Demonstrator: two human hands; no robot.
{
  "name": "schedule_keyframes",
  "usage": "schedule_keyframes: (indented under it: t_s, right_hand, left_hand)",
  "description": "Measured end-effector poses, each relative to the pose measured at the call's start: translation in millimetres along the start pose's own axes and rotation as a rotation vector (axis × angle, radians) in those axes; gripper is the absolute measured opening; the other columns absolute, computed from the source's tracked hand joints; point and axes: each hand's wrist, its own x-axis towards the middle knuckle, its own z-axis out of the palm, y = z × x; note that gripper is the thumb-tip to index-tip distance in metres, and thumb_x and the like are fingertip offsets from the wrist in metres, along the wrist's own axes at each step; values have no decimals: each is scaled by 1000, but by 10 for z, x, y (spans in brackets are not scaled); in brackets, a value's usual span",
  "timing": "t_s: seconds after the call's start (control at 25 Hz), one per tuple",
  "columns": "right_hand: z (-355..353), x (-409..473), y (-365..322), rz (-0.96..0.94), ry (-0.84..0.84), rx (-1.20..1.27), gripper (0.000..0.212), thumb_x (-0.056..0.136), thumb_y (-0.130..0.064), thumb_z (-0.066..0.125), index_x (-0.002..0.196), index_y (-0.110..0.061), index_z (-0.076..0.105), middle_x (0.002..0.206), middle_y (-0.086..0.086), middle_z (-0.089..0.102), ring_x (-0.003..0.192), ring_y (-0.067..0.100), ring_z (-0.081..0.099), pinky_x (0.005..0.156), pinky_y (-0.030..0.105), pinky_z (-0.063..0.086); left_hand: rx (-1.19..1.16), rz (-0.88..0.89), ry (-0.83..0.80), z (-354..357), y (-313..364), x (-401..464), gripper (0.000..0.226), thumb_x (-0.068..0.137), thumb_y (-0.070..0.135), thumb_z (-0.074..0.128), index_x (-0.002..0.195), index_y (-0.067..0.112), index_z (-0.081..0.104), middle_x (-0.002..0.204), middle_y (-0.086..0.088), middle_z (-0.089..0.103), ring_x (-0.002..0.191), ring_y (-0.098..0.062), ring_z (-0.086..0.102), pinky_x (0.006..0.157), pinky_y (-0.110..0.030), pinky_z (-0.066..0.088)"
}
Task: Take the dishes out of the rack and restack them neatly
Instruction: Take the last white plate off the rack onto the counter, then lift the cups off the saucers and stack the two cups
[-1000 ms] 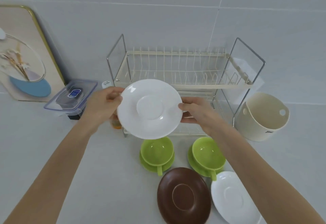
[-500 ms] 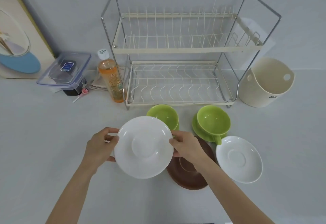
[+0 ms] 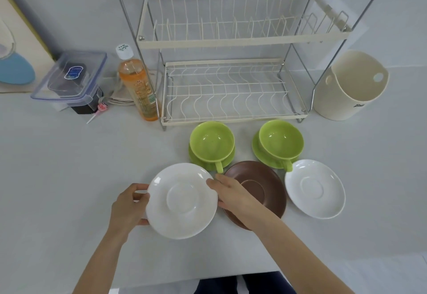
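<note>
A white saucer [image 3: 182,201] is held low over the table between both hands. My left hand [image 3: 129,205] grips its left rim and my right hand [image 3: 233,195] grips its right rim. Just right of it lies a brown saucer [image 3: 270,189], partly under my right hand. A second white saucer [image 3: 315,188] lies further right. Two green cups sit on green saucers behind them, one at the left [image 3: 211,142] and one at the right [image 3: 280,141]. The two-tier wire dish rack [image 3: 231,41] stands at the back with no dishes in it.
A cream plastic holder [image 3: 351,88] stands right of the rack. Left of the rack are an orange drink bottle [image 3: 138,88], a clear lidded box [image 3: 71,78] and a framed picture [image 3: 16,46] against the wall. The table's front edge runs near my body.
Both hands have brought the white saucer from in front of the rack down toward the table, to the left of the brown saucer.
</note>
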Motion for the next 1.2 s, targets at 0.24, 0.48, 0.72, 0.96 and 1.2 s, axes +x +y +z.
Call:
schedule_keyframes:
  t_s: [0.24, 0.48, 0.72, 0.96, 1.2]
  right_hand:
    - [73, 87, 62, 68, -61, -51, 52, 89, -39, 48, 134, -14, 41, 142, 4, 46, 129, 19, 44, 113, 39, 30]
    - [91, 78, 76, 90, -80, -147, 67, 90, -42, 44, 146, -17, 16, 154, -1, 24, 138, 13, 27, 108, 22, 20]
    - [111, 114, 78, 49, -86, -428, 57, 93, -38, 38, 140, -10, 26, 149, 7, 31, 135, 21, 31, 98, 25, 27]
    - [71, 141, 65, 68, -107, -411, 57, 92, -40, 40, 140, -11, 28, 147, 6, 35, 133, 21, 34, 89, 23, 26]
    - [67, 168, 35, 14, -75, -424, 52, 91, -38, 41, 137, -14, 35, 143, 4, 41, 128, 20, 41, 94, 25, 32]
  left_hand:
    - [6, -33, 20, 44, -66, -7, 25, 85, 6, 52, 109, 10, 58, 97, -11, 58, 88, -28, 55, 62, -35, 54]
    - [107, 13, 26, 66, -42, -23, 35, 85, 9, 54, 120, 9, 53, 107, -12, 60, 91, -28, 56, 71, -39, 55]
    - [278, 38, 22, 150, -52, -69, 46, 84, 15, 54, 129, 11, 45, 122, -18, 55, 109, -36, 54, 92, -46, 45]
    - [315, 38, 32, 199, -62, -66, 49, 84, 16, 54, 132, 10, 41, 124, -20, 51, 110, -38, 51, 91, -43, 40]
    - [365, 37, 27, 240, -77, -66, 54, 84, 19, 55, 134, 10, 36, 125, -21, 45, 107, -39, 50, 80, -36, 35]
